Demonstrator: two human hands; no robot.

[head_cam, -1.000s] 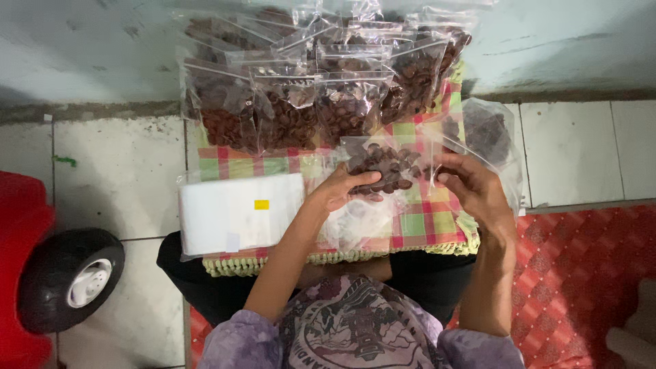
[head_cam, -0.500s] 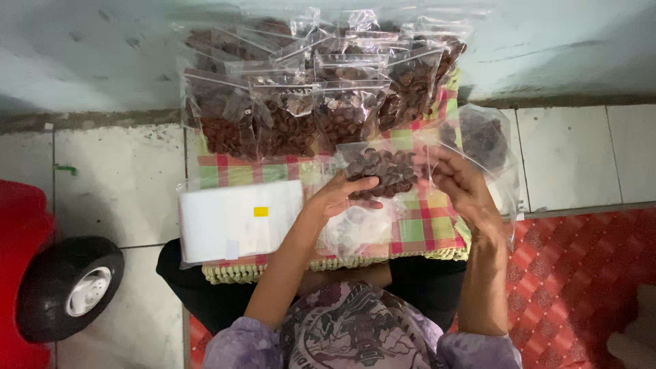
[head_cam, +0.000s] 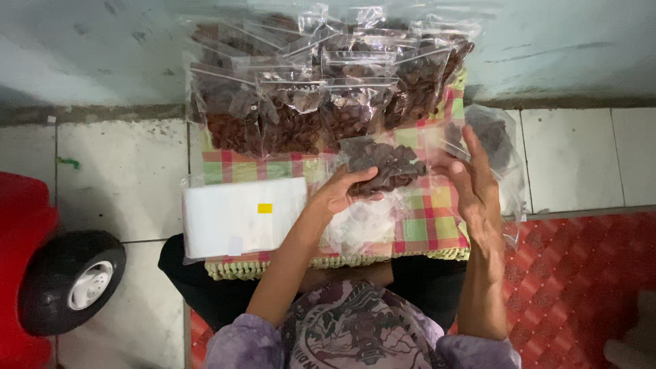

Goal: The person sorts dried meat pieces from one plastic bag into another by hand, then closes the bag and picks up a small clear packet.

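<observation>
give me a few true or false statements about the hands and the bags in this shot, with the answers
1. The left hand holds a clear bag of dark brown pieces. True.
2. The right hand is closed in a fist on the white pack. False: it is open with fingers spread, beside the held bag, and the white pack lies apart on the other side.
3. A pile of filled clear bags lies on the far part of the checked cloth. True.
4. The checked cloth is plain blue. False: it is checked in red, green and yellow.
5. A black wheel shows at the lower left. True.
</observation>
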